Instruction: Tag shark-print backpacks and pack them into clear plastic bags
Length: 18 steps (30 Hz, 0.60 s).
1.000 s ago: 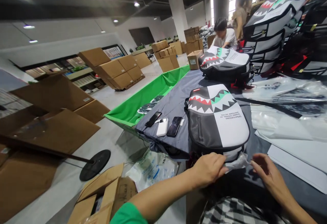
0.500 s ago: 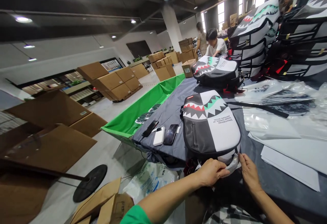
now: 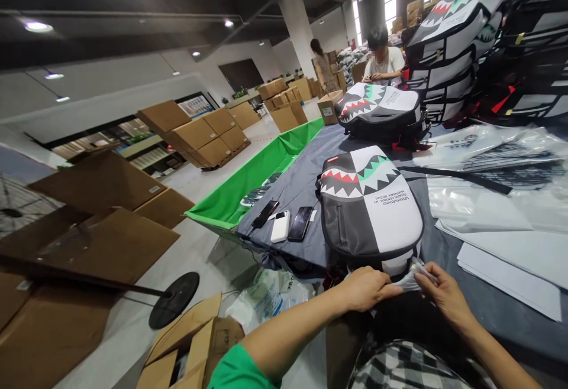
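Note:
A black, grey and white backpack (image 3: 373,206) with a printed shark-teeth mouth lies face up on the cloth-covered table, its near end toward me. At that end my right hand (image 3: 446,295) is closed, pinching a piece of clear plastic wrapping (image 3: 413,275). My left hand (image 3: 370,288), also closed, grips the other side of this plastic, against the backpack's lower edge. The fingertips of the left hand are partly hidden. What the plastic covers at the backpack's bottom cannot be made out.
Two phones and a white power bank (image 3: 280,226) lie left of the backpack. A second backpack (image 3: 381,108) and tall backpack stacks (image 3: 448,75) stand behind. Plastic bags (image 3: 497,194) and white sheets (image 3: 510,279) lie right. A green-lined bin (image 3: 213,208) adjoins the table; a person sits beyond.
My right hand has moved slightly right, drawing the plastic out between the hands. The left hand stays near the backpack's edge. The view has shifted slightly, and the seated person's hands have come up.

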Available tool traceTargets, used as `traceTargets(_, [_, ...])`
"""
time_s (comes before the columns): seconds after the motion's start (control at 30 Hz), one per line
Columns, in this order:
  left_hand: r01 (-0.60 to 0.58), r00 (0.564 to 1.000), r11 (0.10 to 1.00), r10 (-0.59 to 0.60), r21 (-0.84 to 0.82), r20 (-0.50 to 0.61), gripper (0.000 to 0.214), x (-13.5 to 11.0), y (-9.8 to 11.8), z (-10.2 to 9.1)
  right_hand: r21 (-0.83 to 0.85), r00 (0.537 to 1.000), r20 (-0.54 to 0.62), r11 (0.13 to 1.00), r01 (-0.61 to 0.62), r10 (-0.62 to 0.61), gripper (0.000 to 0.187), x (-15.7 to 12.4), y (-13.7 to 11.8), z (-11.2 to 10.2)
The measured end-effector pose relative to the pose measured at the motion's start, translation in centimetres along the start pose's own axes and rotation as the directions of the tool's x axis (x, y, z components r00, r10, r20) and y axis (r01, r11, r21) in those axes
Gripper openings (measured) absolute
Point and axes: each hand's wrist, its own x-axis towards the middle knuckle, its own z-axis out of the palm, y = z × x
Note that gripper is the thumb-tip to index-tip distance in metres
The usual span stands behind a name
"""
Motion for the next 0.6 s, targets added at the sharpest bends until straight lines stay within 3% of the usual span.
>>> traceTargets(0.07, [0.031,1.0,0.989,-0.031,0.142,-0.003,0.047,-0.3,0.1,0.1,-0.12,0.989,-0.034,0.983,0.139,-0.144,0.061,0.1,-0.5,-0.8])
traceTargets(0.1, [0.031,0.999,0.982,-0.029,0.187,-0.013,0.045,-0.3,0.0,0.4,-0.219,0.962,-0.09,0.947,0.235,-0.26,0.057,0.1,-0.9,-1.1])
traceTargets(0.13, [0.021,0.999,0.976,-0.015,0.217,-0.03,0.043,-0.2,-0.1,0.8,-0.34,0.903,-0.138,0.876,0.342,-0.406,0.049,0.0,-1.4,-1.4])
traceTargets(0.17, [0.002,0.999,0.971,0.01,0.239,-0.053,0.042,0.0,-0.2,1.2,-0.461,0.814,-0.129,0.761,0.456,-0.566,0.039,-0.1,-2.0,-1.5])
traceTargets(0.23, [-0.033,0.992,0.957,0.067,0.289,-0.108,0.042,0.4,-0.7,2.4,-0.598,0.597,0.116,0.424,0.68,-0.794,0.023,0.0,-3.5,-1.2])
traceTargets(0.3, [-0.095,0.972,0.926,0.166,0.364,-0.167,0.04,0.7,-1.6,3.5,-0.522,0.39,0.448,0.119,0.845,-0.804,0.015,0.5,-4.7,-0.5])
traceTargets(0.33, [-0.144,0.947,0.898,0.247,0.415,-0.206,0.039,0.7,-2.2,3.9,-0.471,0.327,0.552,0.036,0.881,-0.767,0.014,0.9,-5.1,-0.2])
traceTargets(0.37, [-0.192,0.91,0.861,0.336,0.471,-0.243,0.037,0.6,-3.0,4.4,-0.448,0.299,0.609,-0.007,0.894,-0.735,0.02,1.4,-5.4,0.2])
traceTargets(0.47, [-0.259,0.779,0.751,0.534,0.607,-0.329,0.022,-0.2,-6.4,5.5,-0.462,0.298,0.66,-0.06,0.885,-0.69,0.03,2.6,-5.4,0.6])
traceTargets(0.6, [-0.045,0.679,0.762,0.497,0.646,-0.54,0.012,-1.1,-10.4,7.3,-0.497,0.264,0.667,-0.152,0.854,-0.696,0.023,3.1,-5.2,0.7])
